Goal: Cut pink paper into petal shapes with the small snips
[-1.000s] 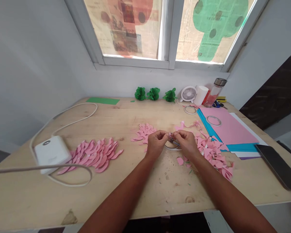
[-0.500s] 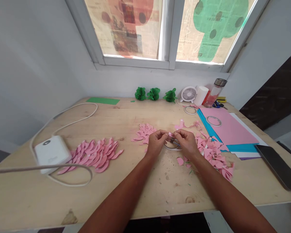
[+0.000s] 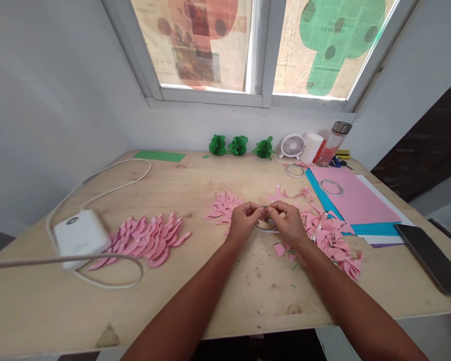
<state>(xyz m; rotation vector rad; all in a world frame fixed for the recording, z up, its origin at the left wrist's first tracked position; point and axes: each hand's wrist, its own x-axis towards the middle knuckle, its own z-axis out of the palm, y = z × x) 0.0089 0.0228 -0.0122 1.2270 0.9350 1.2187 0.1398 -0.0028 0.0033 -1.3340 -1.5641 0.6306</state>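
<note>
My left hand (image 3: 245, 219) and my right hand (image 3: 286, 218) meet over the middle of the table, fingertips pinched close together. Something small and pinkish shows between them, too small to name. Just below the fingertips lies a tape roll (image 3: 266, 229), partly hidden by my hands. Left of my left hand is a small pile of curved pink paper pieces (image 3: 223, 205). A heap of pink paper scraps (image 3: 332, 240) lies beside my right hand and forearm. Farther left, larger curved pink pieces (image 3: 150, 239) overlap in rows.
A white device (image 3: 81, 236) with a looping cable sits left. Green paper balls (image 3: 238, 146), a small fan (image 3: 292, 146) and a bottle (image 3: 333, 144) stand at the back. Pink sheets (image 3: 355, 195) and a dark phone (image 3: 432, 258) lie right.
My fingertips have drawn slightly closer together, and the pink piece between them shows less. The pink scrap behind my hands looks slightly shifted.
</note>
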